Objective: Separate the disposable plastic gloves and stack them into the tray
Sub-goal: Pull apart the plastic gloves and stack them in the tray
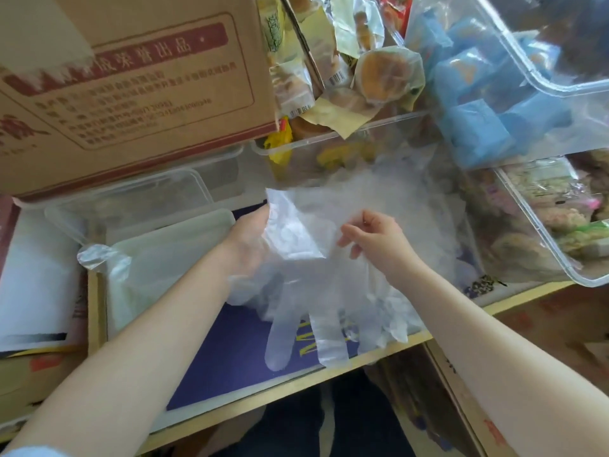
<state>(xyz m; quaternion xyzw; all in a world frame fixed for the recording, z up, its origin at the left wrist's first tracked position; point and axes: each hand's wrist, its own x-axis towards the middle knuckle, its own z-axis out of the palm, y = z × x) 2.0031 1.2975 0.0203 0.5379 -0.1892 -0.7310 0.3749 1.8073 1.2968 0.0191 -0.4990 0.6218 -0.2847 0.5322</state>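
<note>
A bunch of clear disposable plastic gloves point(306, 291) hangs over the purple mat, fingers pointing toward me. My left hand point(248, 242) grips the bunch at its cuff edge from the left. My right hand point(379, 240) pinches a single thin layer at the bunch's right side. More crumpled clear gloves point(389, 189) lie heaped behind the hands. To the left sits the clear shallow tray point(148, 239) holding flattened gloves, with one glove's finger point(99, 257) draped over its left rim.
A large cardboard box point(131, 80) stands at the back left. Clear bins point(514, 70) of wrapped snacks crowd the back and right. The purple mat point(237, 354) and the wooden table edge point(296, 384) lie below my hands.
</note>
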